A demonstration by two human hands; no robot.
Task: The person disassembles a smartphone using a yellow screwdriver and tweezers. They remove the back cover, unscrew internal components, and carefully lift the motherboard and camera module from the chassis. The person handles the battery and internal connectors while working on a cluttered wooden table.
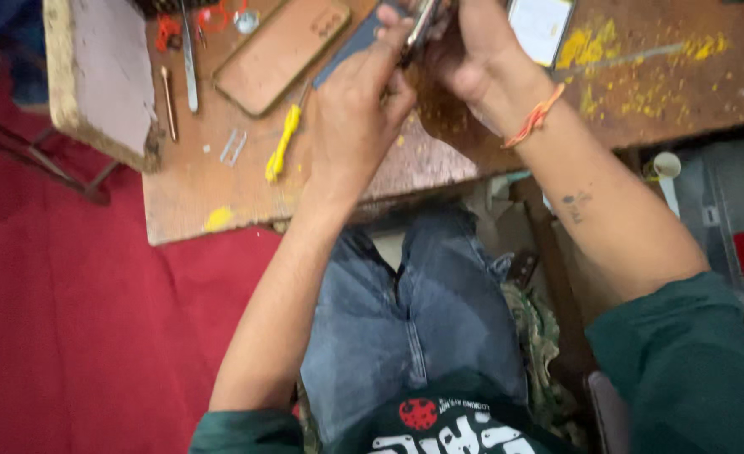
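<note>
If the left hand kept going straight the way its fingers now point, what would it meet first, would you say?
The left hand points up and away across the worn wooden table. It already touches the dark flat phone-like device that the right hand also grips, so that device comes first; depth beyond is unclear.

Both hands, left hand [359, 109] and right hand [464, 46], grip a dark phone [418, 25] above the stained wooden table [195, 197]

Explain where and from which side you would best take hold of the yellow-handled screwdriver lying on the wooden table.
Probably grip the yellow handle, coming from the table's near-left side. The yellow-handled screwdriver lies slanted, its handle end pointing toward the person and lying bare, while its thin shaft runs up under the left hand.
</note>
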